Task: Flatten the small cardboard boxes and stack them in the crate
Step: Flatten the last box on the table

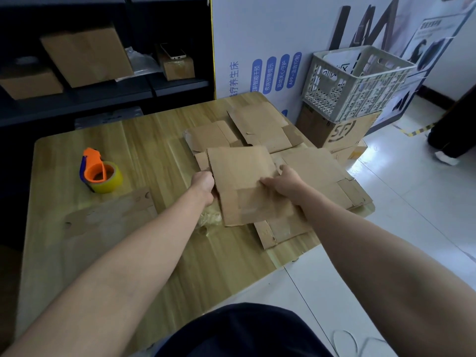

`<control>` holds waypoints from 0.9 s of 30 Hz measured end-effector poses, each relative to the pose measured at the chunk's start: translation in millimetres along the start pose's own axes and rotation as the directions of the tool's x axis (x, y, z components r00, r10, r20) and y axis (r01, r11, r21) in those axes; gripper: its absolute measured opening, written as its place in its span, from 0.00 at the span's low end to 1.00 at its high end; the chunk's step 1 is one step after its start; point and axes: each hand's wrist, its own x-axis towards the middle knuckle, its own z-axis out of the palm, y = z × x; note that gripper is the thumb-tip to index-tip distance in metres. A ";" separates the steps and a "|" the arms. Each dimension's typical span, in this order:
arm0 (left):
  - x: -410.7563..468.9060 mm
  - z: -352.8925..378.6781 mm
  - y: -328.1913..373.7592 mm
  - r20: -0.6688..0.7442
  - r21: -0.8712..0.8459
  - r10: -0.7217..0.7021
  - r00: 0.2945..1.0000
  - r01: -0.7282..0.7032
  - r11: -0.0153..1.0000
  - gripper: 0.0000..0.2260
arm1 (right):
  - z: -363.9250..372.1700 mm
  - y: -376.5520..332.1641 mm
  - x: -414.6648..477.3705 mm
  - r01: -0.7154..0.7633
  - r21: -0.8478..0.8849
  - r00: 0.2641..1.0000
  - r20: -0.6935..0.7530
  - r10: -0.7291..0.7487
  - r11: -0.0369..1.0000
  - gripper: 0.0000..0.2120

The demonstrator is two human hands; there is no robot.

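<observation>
Hands grip one flattened box [244, 184] over the table [77, 240]: left hand [203, 184] and right hand [284, 181] clasp opposite edges.

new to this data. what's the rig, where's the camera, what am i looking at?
There is no machine: a person works with two bare hands. The single picture comes from a wide-angle camera worn on the head, looking down along both forearms. The left hand and right hand each grip a side of one flattened brown cardboard box. More flattened cardboard pieces lie behind and under it on the light wooden table. At the left sits an orange tape dispenser with a yellowish roll. The grey plastic lattice crate sits off the table on a brown cardboard carton; its contents are unclear.
</observation>
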 end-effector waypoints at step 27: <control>-21.2 3.6 -110.1 -0.149 0.728 -0.075 0.986 0.161 0.667 0.21 | 30.9 103.9 13.8 -0.067 -0.389 0.993 0.064 0.100 0.919 0.12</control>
